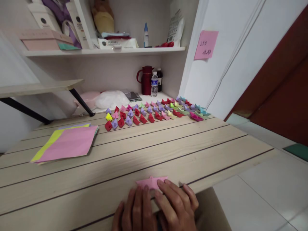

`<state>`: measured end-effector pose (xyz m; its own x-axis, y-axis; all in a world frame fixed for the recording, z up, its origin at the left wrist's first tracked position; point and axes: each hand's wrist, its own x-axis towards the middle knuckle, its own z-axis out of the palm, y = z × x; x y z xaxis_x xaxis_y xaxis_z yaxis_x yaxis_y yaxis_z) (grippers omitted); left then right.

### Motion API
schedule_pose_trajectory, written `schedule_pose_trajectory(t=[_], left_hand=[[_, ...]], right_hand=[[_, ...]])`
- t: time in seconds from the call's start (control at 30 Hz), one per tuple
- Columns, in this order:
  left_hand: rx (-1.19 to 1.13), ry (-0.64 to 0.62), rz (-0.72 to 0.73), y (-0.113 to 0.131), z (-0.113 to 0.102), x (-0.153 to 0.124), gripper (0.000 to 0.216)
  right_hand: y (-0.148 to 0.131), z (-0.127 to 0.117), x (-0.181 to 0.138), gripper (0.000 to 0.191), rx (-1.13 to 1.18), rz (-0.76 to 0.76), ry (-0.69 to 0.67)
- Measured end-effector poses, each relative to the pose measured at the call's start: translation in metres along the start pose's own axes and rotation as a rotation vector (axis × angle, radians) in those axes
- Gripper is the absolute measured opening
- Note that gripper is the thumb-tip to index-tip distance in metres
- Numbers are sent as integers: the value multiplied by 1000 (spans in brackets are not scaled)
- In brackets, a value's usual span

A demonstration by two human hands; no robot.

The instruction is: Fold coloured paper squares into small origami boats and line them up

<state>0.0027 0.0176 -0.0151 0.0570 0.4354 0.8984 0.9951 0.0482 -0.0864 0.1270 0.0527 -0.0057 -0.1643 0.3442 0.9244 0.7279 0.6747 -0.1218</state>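
Both my hands rest at the near edge of the wooden table [144, 150]. My left hand [136, 210] and my right hand [176, 205] lie side by side, fingers stretched flat and pressing on a folded pink paper piece [151, 181]. Only the far tip of that paper shows beyond my fingertips. Further back, several small folded paper boats [154, 110] in red, purple, pink, yellow and green stand in rows. A stack of flat coloured paper sheets [67, 142], pink on top, lies at the left.
Behind the table is a lower shelf with a dark red jug [145, 79], a water bottle [154, 84] and a white plastic bag [112, 98]. An upper shelf [106, 51] holds boxes and packets. A pink sticky note [206, 45] hangs on the wall. Tiled floor lies right.
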Motion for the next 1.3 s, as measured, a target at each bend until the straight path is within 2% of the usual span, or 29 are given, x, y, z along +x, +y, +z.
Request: schedule_pose_trajectory(t=[0.13, 0.43, 0.63, 0.9, 1.1, 1.3], left_hand=[[28, -57, 5, 2, -5, 3, 34], [-4, -133, -41, 6, -10, 1, 28], [6, -148, -43, 7, -11, 2, 29], [-3, -161, -69, 7, -12, -2, 36], [-29, -127, -118, 11, -9, -1, 33], [-40, -136, -100, 11, -9, -4, 31]], right_hand=[[-4, 2, 1, 38, 3, 44, -28], [-12, 5, -3, 35, 49, 178, -47], [-9, 1, -4, 33, 16, 113, -143], [-5, 1, -9, 29, -13, 52, -129], [-3, -2, -10, 32, -15, 30, -167], [-3, -4, -10, 33, -9, 40, -183]])
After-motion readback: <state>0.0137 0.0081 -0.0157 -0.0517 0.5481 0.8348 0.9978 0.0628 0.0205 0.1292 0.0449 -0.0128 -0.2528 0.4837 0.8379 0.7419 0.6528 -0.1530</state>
